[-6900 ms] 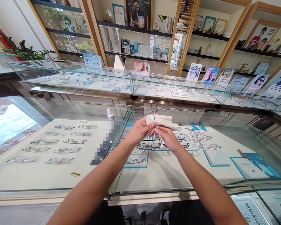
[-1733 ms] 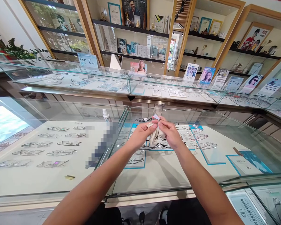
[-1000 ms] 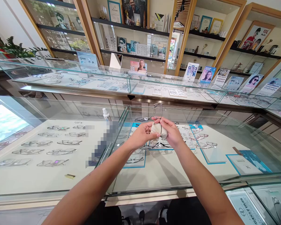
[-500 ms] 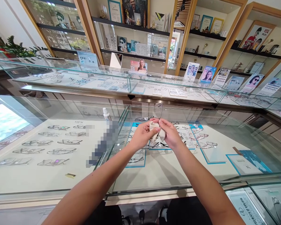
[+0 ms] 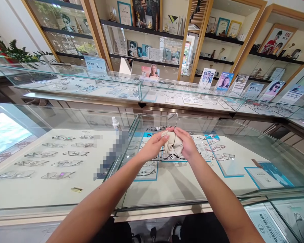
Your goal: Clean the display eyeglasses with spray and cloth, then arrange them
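A crumpled beige cloth (image 5: 172, 143) is held between my two hands above the glass counter. My left hand (image 5: 153, 145) pinches the cloth's left side, its thumb on top. My right hand (image 5: 187, 143) has its fingers closed on the right side of the cloth. A pair of glasses (image 5: 172, 119) sticks up beyond my fingertips, one lens showing; the rest of it is hidden by the cloth and hands. Which fingers grip the frame I cannot tell.
Under the glass counter (image 5: 187, 199) lie several rows of eyeglasses (image 5: 76, 153). A white spray bottle (image 5: 115, 124) stands left of my hands. A gold-coloured piece (image 5: 76, 189) lies at the front left. Beyond is a second display case (image 5: 164, 88) with upright cards.
The cloth has spread wider between my hands and shows more of its surface. The visible lens has turned and shifted slightly right. My left hand has moved a little left.
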The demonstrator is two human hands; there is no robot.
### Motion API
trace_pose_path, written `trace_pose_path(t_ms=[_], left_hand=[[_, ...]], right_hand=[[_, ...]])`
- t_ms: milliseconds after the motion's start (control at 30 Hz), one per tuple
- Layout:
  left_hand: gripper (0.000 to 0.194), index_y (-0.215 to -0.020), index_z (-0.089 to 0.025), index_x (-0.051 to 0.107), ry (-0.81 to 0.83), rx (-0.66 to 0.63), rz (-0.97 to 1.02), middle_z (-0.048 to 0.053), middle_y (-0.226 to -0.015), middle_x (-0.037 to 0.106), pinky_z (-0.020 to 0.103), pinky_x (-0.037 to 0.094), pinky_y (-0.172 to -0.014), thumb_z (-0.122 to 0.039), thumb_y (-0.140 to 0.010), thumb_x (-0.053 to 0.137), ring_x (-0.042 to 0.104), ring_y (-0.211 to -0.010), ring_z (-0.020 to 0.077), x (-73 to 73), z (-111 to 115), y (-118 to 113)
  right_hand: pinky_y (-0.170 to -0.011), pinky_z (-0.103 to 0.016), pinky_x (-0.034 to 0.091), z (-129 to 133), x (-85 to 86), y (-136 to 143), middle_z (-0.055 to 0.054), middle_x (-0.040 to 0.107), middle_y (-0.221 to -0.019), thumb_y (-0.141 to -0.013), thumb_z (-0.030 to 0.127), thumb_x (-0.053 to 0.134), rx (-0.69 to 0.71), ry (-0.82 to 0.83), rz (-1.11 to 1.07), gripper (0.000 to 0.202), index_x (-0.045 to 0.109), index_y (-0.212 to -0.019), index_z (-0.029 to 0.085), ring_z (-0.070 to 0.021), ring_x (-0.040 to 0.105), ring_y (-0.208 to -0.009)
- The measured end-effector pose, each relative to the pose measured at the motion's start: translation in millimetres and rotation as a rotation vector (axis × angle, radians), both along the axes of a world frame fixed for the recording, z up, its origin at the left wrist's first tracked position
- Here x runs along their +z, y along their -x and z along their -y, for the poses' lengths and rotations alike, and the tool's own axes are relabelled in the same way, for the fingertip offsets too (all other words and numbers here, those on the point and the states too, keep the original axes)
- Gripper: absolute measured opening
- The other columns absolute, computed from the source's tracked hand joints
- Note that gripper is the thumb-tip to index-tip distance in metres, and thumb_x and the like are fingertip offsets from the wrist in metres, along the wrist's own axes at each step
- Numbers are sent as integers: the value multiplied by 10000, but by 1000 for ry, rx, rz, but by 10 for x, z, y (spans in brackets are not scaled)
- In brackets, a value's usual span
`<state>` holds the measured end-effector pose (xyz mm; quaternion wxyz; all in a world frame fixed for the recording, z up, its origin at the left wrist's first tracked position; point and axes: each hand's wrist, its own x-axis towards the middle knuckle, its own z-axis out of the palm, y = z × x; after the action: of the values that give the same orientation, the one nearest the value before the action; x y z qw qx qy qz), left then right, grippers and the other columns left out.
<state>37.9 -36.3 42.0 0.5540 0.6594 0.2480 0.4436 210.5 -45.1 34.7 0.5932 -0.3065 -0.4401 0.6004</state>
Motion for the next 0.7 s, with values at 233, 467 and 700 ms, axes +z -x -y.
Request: trace_pose_path(t_ms=[233, 467, 700], left_hand=[[564, -1229, -125, 702, 80, -150, -13, 21, -863, 619, 245, 428, -648, -532, -867, 850, 524, -713, 124, -11, -11, 33], [555, -1158, -133, 748, 42, 27, 3, 8, -787, 622, 244, 425, -658, -602, -871, 819, 518, -714, 128, -36, -7, -10], [545, -1031, -160, 781, -29, 114, -25, 8, -714, 621, 260, 403, -636, -692, -941, 697, 488, -662, 143, -75, -11, -19]], right_hand=[[-834, -348, 575, -7, -6, -4, -49, 852, -1143, -792, 538, 896, 5, -12, -4, 310, 859, -928, 263, -254, 751, -982], [-1040, -401, 562, 75, 62, 42, -60, 816, -1283, -796, 554, 879, 10, -79, 67, 325, 886, -957, 272, -314, 699, -1258], [-1067, -398, 536, 92, 86, 46, -70, 808, -1287, -823, 514, 839, 26, -123, 81, 275, 893, -916, 260, -301, 704, -1233]])
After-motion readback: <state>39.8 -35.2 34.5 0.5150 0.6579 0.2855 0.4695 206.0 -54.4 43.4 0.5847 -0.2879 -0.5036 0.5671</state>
